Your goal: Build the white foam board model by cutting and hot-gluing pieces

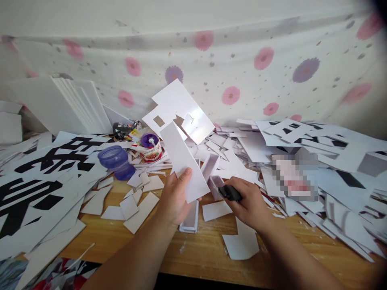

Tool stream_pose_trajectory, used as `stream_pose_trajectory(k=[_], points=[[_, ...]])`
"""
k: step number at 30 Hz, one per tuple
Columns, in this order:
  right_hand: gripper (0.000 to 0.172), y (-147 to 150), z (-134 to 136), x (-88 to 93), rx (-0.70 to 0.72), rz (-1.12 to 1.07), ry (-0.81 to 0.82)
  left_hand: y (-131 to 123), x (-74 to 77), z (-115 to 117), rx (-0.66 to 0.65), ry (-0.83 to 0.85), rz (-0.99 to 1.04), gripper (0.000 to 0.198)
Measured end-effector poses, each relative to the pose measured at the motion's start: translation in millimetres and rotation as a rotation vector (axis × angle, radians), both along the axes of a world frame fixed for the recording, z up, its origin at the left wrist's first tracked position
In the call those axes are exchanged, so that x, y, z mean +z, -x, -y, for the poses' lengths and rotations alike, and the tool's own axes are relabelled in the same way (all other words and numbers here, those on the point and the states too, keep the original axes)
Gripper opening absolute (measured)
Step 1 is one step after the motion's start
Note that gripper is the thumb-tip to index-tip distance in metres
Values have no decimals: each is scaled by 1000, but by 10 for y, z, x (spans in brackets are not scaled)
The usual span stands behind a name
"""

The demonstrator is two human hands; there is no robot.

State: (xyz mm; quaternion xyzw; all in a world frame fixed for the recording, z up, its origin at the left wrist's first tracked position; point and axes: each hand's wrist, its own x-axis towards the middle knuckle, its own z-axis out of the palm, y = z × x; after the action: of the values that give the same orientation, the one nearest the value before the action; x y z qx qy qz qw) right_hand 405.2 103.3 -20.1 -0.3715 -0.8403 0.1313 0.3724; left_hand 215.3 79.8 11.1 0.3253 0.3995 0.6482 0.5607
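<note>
Tub (153, 155) holds purple item (146, 139); left fingers (184, 175) grip panel (179, 155).

Both hands bare: left hand (175, 199) and right hand (249, 203); left thumb (184, 175) has a rounded tip. Forearms (136, 249) likewise bare (left and right alike), each narrower near the hand, broader toward the lower edge. Black patch (205, 282) between them possibly clothing; too dark to identify.

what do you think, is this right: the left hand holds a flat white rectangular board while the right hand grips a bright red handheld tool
Not quite: the black handheld tool in the right hand isn't red, as the head view shows. The left hand does hold the flat white rectangular board.
</note>
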Motion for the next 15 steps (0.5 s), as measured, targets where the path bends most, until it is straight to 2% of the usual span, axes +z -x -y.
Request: stream_pose_trajectory(k=[5, 12, 15], points=[[12, 68, 53, -17, 47, 4, -70, -47, -7, 20, 41, 56, -34, 31], [7, 131, 89, -7, 43, -34, -113, -77, -33, 50, -93, 24, 10, 24], [8, 131, 84, -11, 33, -27, -129, -86, -34, 73, -136, 31, 29, 27]])
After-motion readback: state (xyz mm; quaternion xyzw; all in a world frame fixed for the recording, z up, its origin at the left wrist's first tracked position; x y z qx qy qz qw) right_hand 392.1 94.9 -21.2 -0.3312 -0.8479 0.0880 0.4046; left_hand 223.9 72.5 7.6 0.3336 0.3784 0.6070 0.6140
